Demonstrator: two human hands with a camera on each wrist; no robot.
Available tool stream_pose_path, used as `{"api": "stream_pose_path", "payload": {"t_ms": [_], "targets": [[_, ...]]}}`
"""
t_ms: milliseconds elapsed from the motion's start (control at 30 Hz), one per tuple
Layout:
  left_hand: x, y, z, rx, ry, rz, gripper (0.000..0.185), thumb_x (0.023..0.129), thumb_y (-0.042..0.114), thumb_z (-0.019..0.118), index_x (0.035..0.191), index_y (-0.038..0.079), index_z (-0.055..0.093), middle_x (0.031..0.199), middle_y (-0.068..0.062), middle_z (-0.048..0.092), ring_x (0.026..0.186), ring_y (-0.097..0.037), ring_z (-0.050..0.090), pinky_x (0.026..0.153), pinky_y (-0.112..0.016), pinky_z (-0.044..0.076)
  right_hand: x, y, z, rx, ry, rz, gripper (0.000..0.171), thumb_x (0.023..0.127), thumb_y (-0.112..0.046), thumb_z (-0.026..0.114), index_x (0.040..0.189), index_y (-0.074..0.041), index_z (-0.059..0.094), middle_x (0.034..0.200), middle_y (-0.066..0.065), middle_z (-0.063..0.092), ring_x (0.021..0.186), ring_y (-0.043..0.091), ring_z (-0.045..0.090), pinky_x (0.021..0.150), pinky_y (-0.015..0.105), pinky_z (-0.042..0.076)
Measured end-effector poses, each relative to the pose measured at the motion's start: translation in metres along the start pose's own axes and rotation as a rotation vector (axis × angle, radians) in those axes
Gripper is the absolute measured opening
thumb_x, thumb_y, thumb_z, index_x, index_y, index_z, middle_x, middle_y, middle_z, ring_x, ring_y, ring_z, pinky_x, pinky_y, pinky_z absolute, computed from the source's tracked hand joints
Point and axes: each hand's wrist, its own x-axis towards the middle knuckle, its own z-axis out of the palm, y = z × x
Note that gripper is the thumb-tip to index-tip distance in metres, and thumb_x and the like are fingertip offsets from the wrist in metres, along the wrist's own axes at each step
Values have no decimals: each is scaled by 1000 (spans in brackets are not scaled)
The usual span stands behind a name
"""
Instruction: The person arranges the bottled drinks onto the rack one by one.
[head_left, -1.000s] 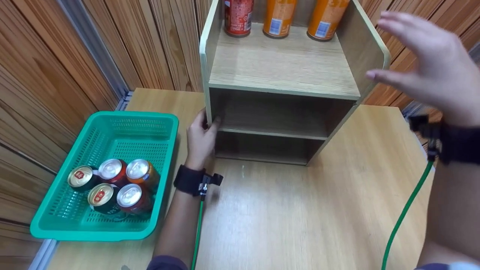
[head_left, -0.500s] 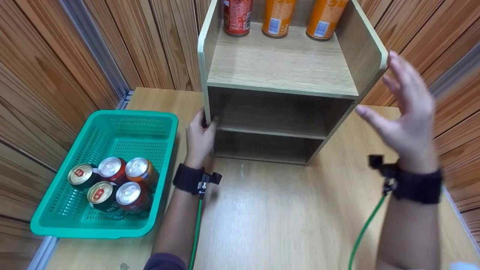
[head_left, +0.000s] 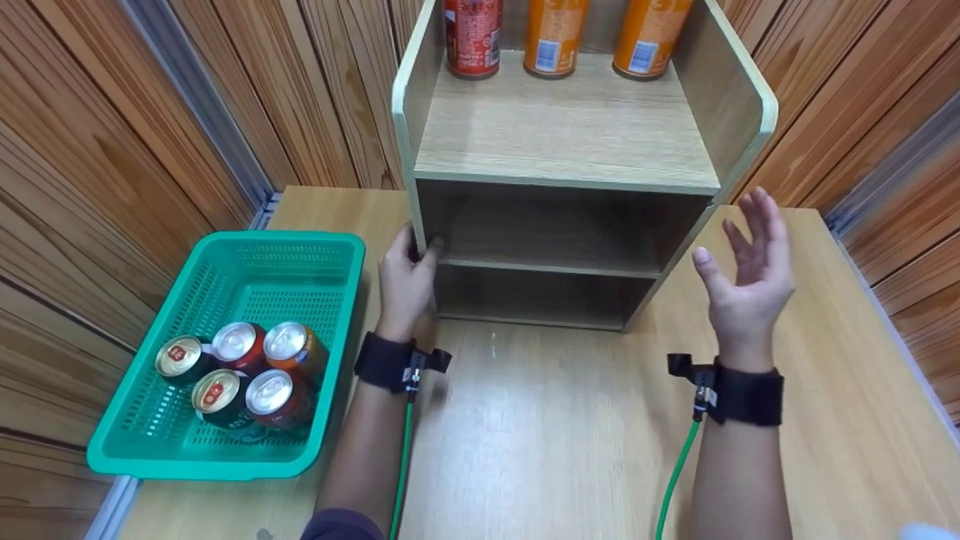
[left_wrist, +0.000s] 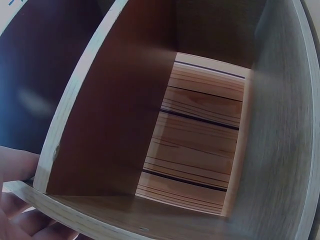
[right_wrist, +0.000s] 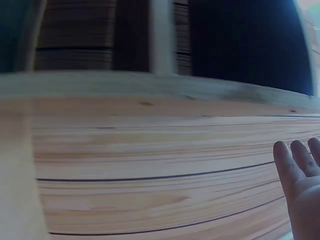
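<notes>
A wooden shelf unit (head_left: 562, 142) stands at the back of the table (head_left: 555, 435). My left hand (head_left: 407, 271) grips its left side panel, thumb inside the opening and fingers outside. In the left wrist view the fingers (left_wrist: 20, 210) lie at the panel edge of the shelf (left_wrist: 125, 125). My right hand (head_left: 744, 270) hovers open, palm toward the shelf's right side, a little apart from it. Its fingertips (right_wrist: 300, 167) show in the right wrist view. On the top shelf stand a red can (head_left: 472, 37) and two orange cans (head_left: 556, 37) (head_left: 651, 37).
A green plastic basket (head_left: 225, 469) sits at the table's left edge with several cans (head_left: 247, 367) upright in it. Wooden wall panels (head_left: 112, 135) close in the left, back and right. Both lower shelf compartments are dark inside.
My right hand has dropped from high at the upper right to beside the shelf's right side. The left hand has kept its hold on the left panel.
</notes>
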Motion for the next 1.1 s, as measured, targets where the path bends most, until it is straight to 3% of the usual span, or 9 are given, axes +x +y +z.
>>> {"api": "stream_pose_path", "payload": {"t_ms": [200,433,700,967,1100], "targets": [[-3,1,-2,-11,1,-46,41,86,23,59,124,11,51,116,-5,57,101,-8,54,79,-28,47,-9,28,0,9,-26,84,69,70,7,67,132,5,35,133,17,39,124,29,33,99,46,27],[-4,4,-2,10,15,-20,38,85,23,60,120,9,54,112,-6,60,99,-8,56,78,-29,48,-15,49,0,0,-46,221,71,73,2,67,134,-1,33,136,12,36,126,23,30,101,41,25],[-1,7,-4,6,0,-29,38,85,23,60,121,10,54,114,-5,59,101,-8,55,80,-29,47,-18,62,5,-61,-133,246,69,74,2,67,134,-6,35,130,15,41,119,28,39,99,37,30],[-1,8,-7,-83,-77,-8,42,85,14,60,125,4,49,118,-12,55,106,-17,53,83,-32,45,-20,64,7,-172,-120,259,52,78,-3,66,126,-8,47,120,14,50,111,27,47,92,35,38],[-8,26,-12,-136,-83,-78,51,85,6,58,131,-4,38,124,-22,48,111,-25,49,86,-34,44,-20,67,7,-160,-111,253,49,78,-1,66,124,-4,48,117,18,51,109,30,48,90,34,40]]}}
